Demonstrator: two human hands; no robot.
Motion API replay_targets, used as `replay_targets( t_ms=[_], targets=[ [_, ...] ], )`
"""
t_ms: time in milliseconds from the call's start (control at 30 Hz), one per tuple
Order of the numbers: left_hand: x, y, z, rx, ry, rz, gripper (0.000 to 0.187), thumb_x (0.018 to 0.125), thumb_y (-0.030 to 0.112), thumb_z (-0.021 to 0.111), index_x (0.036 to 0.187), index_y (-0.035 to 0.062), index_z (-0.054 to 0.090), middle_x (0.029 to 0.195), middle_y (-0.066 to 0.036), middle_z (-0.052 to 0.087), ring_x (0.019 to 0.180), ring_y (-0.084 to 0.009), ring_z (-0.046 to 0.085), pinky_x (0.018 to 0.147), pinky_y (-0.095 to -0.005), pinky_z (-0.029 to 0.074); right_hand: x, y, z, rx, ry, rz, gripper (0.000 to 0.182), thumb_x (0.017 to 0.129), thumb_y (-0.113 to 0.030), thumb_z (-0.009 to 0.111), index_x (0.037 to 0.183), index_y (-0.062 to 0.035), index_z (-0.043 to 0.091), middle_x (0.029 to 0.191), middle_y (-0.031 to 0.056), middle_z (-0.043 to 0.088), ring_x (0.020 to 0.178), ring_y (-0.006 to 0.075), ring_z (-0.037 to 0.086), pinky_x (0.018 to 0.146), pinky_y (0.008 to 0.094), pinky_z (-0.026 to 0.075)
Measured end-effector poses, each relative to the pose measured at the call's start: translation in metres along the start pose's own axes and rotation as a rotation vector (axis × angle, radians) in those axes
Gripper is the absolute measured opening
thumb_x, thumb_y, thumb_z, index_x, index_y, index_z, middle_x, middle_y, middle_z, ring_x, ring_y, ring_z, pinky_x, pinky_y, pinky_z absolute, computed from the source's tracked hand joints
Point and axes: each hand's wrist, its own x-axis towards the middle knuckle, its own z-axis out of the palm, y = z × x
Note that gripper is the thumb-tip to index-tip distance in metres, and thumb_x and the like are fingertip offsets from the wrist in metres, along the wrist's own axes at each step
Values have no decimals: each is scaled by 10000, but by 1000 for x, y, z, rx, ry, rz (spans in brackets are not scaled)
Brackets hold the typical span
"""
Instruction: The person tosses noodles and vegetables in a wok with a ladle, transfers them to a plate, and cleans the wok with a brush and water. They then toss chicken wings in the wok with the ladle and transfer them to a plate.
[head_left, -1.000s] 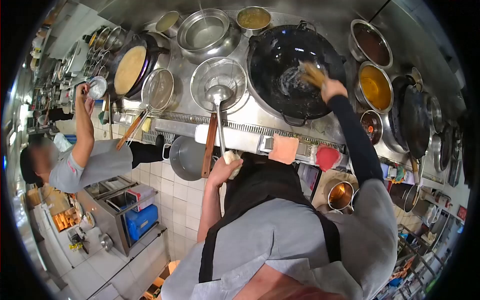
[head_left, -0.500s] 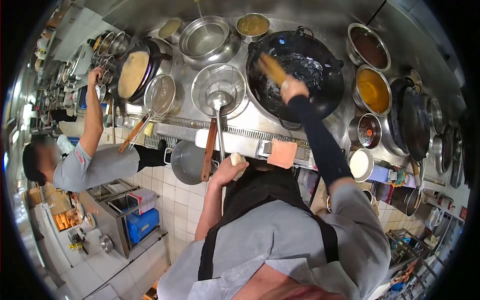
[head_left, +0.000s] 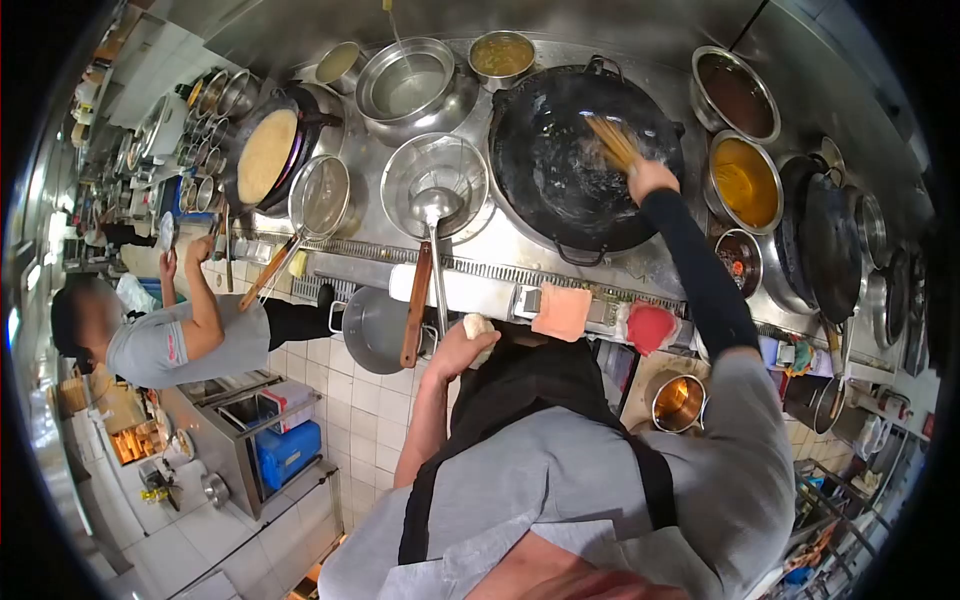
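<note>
My right hand (head_left: 654, 180) is wrapped round the handle end of a bamboo wok brush (head_left: 612, 143), its bristles toward the middle of a large black wok (head_left: 540, 195). Shiny wet patches show on the wok's inside. Low by the stove's front edge, my left hand (head_left: 458, 352) is closed on a bunched whitish cloth (head_left: 478, 327). Just left of that hand lies a wooden handle (head_left: 418, 310). A metal ladle (head_left: 437, 205) rests in a round strainer (head_left: 398, 165) left of the wok, its long handle reaching toward me.
Bowls of orange liquid (head_left: 745, 180) and dark sauce (head_left: 735, 95) stand right of the wok. An orange cloth (head_left: 562, 312) and a red cloth (head_left: 650, 327) lie along the front ledge. Below hangs a grey pot (head_left: 375, 330). A co-worker (head_left: 190, 340) stands at left near a pan (head_left: 267, 157).
My right hand and the brush have swept rightward across the wok, uncovering the red cloth. My left hand stays nearly still. The co-worker's arm has drawn back from the pots.
</note>
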Motion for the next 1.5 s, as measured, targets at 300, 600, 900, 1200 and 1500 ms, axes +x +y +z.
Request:
replay_targets(
  t_ms=[300,600,900,1200,1500],
  targets=[
    [-16,24,10,-270,-52,30,396,899,151,770,1191,-20,565,943,-84,657,741,-184,682,615,-320,581,-127,-67,6,168,-88,-36,342,856,-217,673,1175,-104,627,976,233,684,856,448,684,758,557,549],
    [-26,24,-3,33,-2,127,767,819,229,869,1439,-22,494,1094,-96,668,1021,-170,636,890,-310,521,26,-44,3,-23,-32,143,285,896,-358,649,984,-106,747,975,190,741,938,401,716,814,524,578],
    [-30,17,-13,-85,30,59,652,808,249,875,1316,-18,564,1039,-77,691,884,-140,659,755,-291,522,-100,-30,-29,-169,-312,-8,346,877,-269,646,1191,-127,678,988,219,722,916,412,715,827,540,571],
    [-40,45,-3,66,1,13,659,802,282,872,1307,-19,575,1017,-62,691,846,-125,635,699,-287,492,-27,-142,3,155,-123,219,266,852,-220,674,1032,-50,770,1072,252,730,1001,406,721,889,495,583],
    [-36,-14,-32,-61,144,44,681,784,257,892,1318,-24,576,1048,-94,697,917,-161,658,812,-313,545,-99,46,-73,-436,-133,-209,318,865,-237,638,1150,-107,693,935,230,724,877,411,720,776,528,580]
  ],
)
